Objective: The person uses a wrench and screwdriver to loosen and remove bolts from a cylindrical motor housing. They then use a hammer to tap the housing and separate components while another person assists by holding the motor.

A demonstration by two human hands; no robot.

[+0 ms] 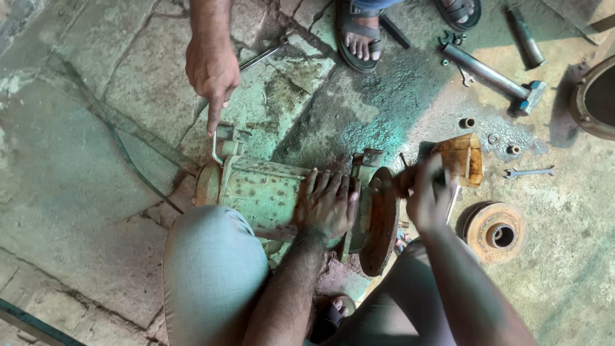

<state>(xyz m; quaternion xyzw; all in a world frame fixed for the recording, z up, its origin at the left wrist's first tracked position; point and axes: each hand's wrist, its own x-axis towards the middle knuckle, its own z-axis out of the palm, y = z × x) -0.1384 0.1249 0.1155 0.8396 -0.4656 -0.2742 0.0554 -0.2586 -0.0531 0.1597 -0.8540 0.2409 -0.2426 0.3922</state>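
A worn green motor body (262,189) lies on its side on the cracked stone floor (77,192), in the lower middle of the frame, wedged between the person's knees. The left hand (325,204) lies flat and open over the right part of the casing, fingers spread and pressing down, just beside the rusty round end flange (379,224). The right hand (428,200) is closed around a thin tool whose kind is blurred, its fist just right of the flange's upper edge and in front of an orange wooden block (466,157).

A second person's hand (213,67) comes down from the upper left of centre, forefinger pointing onto the small bracket (225,142) at the motor's left end; their sandalled foot (360,38) stands at the top edge.

To the right lie a rusty pulley disc (495,232), a small spanner (529,172) and a long hammer (493,75), all well apart from the motor. The left half of the floor is the widest open stretch.
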